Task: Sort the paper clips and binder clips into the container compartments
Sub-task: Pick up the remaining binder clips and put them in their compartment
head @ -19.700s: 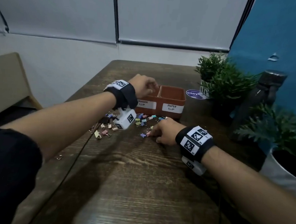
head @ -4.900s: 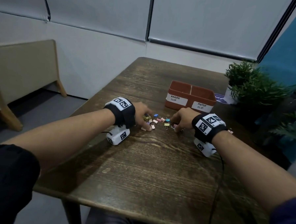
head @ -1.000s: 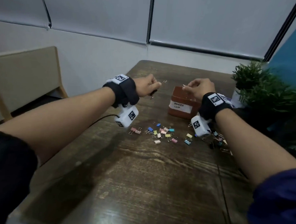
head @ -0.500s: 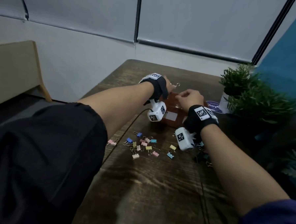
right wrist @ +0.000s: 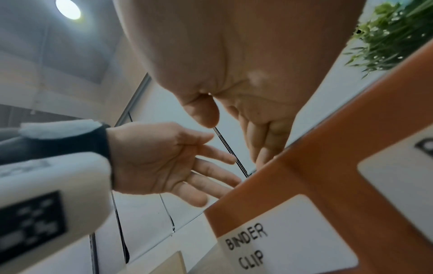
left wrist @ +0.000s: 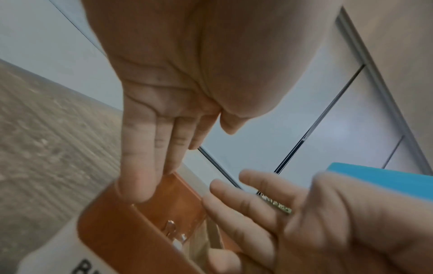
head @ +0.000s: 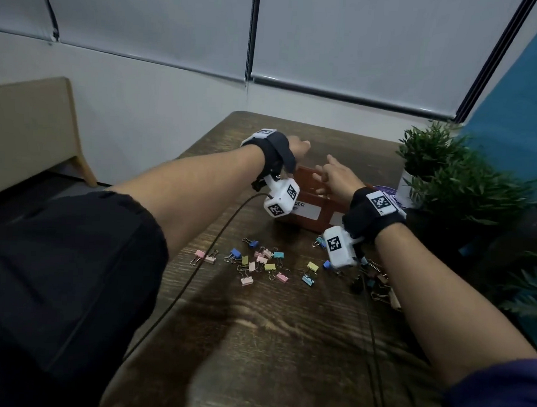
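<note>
A brown two-compartment container (head: 320, 223) stands mid-table; its left label (right wrist: 248, 244) reads BINDER CLIP. My left hand (head: 298, 145) hovers over the left compartment, fingers (left wrist: 145, 157) straight and holding nothing. My right hand (head: 332, 175) hangs just beside it over the container, fingers (right wrist: 262, 140) loose and spread, nothing pinched. A metal clip (left wrist: 173, 229) lies inside the left compartment (left wrist: 112, 228). A small gold glint shows on the right hand's fingers in the left wrist view; what it is I cannot tell. Several pastel binder clips (head: 258, 262) lie scattered in front of the container.
More clips (head: 378, 285), darker ones, lie under my right forearm. Potted plants (head: 454, 188) crowd the table's right side, and a blue panel (head: 522, 92) rises behind them. Wrist-camera cables (head: 195, 271) trail across the near tabletop. The table's left edge is close.
Half a second ago both hands pinched clips above the container. Now both have opened their fingers over it and hold nothing.
</note>
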Demonstrator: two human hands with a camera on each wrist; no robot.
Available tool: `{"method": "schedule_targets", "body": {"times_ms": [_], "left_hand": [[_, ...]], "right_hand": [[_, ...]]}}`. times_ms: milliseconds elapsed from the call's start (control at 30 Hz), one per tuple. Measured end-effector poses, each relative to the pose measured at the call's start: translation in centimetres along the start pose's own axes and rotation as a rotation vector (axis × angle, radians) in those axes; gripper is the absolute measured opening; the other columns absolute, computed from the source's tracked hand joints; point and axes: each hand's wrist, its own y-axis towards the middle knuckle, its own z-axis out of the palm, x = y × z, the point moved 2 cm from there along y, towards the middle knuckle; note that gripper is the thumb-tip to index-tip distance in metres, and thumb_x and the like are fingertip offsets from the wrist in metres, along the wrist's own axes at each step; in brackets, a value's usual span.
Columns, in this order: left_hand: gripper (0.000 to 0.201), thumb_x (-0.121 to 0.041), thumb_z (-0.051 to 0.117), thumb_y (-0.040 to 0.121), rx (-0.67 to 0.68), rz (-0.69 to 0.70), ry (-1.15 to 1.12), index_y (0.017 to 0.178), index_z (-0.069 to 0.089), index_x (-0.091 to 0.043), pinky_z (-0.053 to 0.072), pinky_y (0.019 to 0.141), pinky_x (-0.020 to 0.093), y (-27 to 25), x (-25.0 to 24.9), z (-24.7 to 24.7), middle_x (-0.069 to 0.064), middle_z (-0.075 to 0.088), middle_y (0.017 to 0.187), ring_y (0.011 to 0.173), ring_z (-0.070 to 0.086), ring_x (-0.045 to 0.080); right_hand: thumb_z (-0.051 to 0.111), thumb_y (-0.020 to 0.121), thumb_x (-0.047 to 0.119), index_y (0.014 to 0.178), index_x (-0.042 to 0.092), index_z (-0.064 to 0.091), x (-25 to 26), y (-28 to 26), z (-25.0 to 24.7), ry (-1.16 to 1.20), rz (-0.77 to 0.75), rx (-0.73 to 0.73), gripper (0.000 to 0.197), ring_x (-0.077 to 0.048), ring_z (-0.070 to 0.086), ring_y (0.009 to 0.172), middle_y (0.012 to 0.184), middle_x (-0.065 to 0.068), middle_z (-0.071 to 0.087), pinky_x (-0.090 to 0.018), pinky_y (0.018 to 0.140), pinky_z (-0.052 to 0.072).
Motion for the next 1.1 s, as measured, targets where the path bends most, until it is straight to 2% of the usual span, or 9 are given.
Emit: {"method": "schedule_targets", "body": {"times_ms": [100,200,300,400,500,667,800,900,1100], "left_hand": [[0.056,-0.047,0.029,0.103,-0.021,0.075,-0.039,0.132,0.053,-0.005,0.057,0.085,0.04,-2.4,1.0,-2.0,0.01,0.07,0.105,0.094,0.068,0.028],[0.045,-0.047,0.04,0.101,-0.136,0.237,0.415,0.113,0.064,-0.011,0.048,0.079,0.03,-7.0,3.3,-4.0,0.009,0.07,0.102,0.095,0.065,0.027],[0.045,-0.051,0.055,0.093,0.08,0.077,0.733,0.111,0.063,-0.011,0.048,0.062,0.024,-11.1,8.5,-4.3,0.008,0.072,0.096,0.083,0.067,0.022],[0.046,-0.047,0.07,0.084,0.338,-0.152,0.73,0.107,0.062,-0.009,0.054,0.067,0.029,-13.0,13.5,-3.1,0.007,0.073,0.095,0.077,0.068,0.02],[0.044,-0.054,0.073,0.076,0.391,-0.137,0.692,0.099,0.07,-0.017,0.057,0.081,0.034,-13.6,14.7,-1.6,-0.002,0.074,0.09,0.081,0.068,0.016],[0.029,-0.03,0.071,0.087,0.306,0.022,0.495,0.11,0.068,-0.013,0.05,0.059,0.023,-14.1,11.2,2.2,-0.007,0.066,0.064,0.058,0.061,0.01],[0.024,-0.029,0.063,0.092,0.216,0.172,0.569,0.113,0.067,-0.017,0.053,0.072,0.025,-13.6,6.8,4.1,-0.001,0.07,0.096,0.086,0.066,0.016],[0.025,-0.023,0.055,0.095,0.147,0.297,0.66,0.119,0.062,-0.018,0.049,0.08,0.03,-12.2,3.9,4.9,0.003,0.065,0.117,0.1,0.062,0.02],[0.048,-0.007,0.044,0.095,0.32,0.434,0.698,0.14,0.05,-0.021,0.042,0.104,0.035,-10.0,0.2,9.1,0.005,0.053,0.141,0.127,0.051,0.025]], "right_hand": [[0.042,0.097,0.024,0.148,0.027,0.039,0.8,-3.0,-1.1,-0.11,-0.157,-0.111,0.051,-0.021,0.065,0.108,0.131,-0.004,0.062,-0.038,0.087,0.056],[0.052,0.096,0.014,0.1,0.024,0.069,0.3,-6.5,-2.8,-0.213,-0.231,-0.274,0.02,-0.006,0.066,0.076,0.086,0.007,0.07,-0.018,0.064,0.05],[0.063,0.092,0.018,0.079,0.021,0.07,-2.5,-8.6,-4.1,-0.358,-0.105,-0.222,0.015,-0.012,0.066,0.074,0.079,0.003,0.071,-0.025,0.068,0.053],[0.065,0.091,0.028,0.08,0.019,0.072,-5.3,-10.1,-5.4,-0.63,0.066,-0.154,0.016,-0.016,0.065,0.085,0.092,-0.001,0.071,-0.03,0.078,0.052],[0.06,0.092,0.025,0.1,0.02,0.075,-6.4,-11.2,-5.2,-0.806,0.179,-0.05,0.018,-0.023,0.066,0.096,0.11,-0.005,0.071,-0.031,0.085,0.055],[0.046,0.094,0.006,0.139,0.014,0.055,-4.8,-12.4,-2.1,-0.953,0.179,0.16,0.046,-0.025,0.053,0.126,0.14,-0.007,0.056,-0.03,0.099,0.045],[0.041,0.095,0.0,0.141,0.019,0.054,-4.2,-12.4,-0.7,-0.948,0.098,0.215,0.051,-0.022,0.052,0.128,0.142,-0.003,0.055,-0.028,0.099,0.043],[0.048,0.091,-0.002,0.137,0.022,0.057,-4.2,-12.5,-2.7,-0.854,0.086,0.092,0.053,-0.021,0.054,0.126,0.14,-0.002,0.057,-0.03,0.102,0.046],[0.055,0.092,0.007,0.127,0.018,0.065,-6.9,-14.3,-8.9,-0.986,0.268,-0.067,0.038,-0.025,0.058,0.121,0.137,-0.004,0.059,-0.029,0.094,0.047]]}}
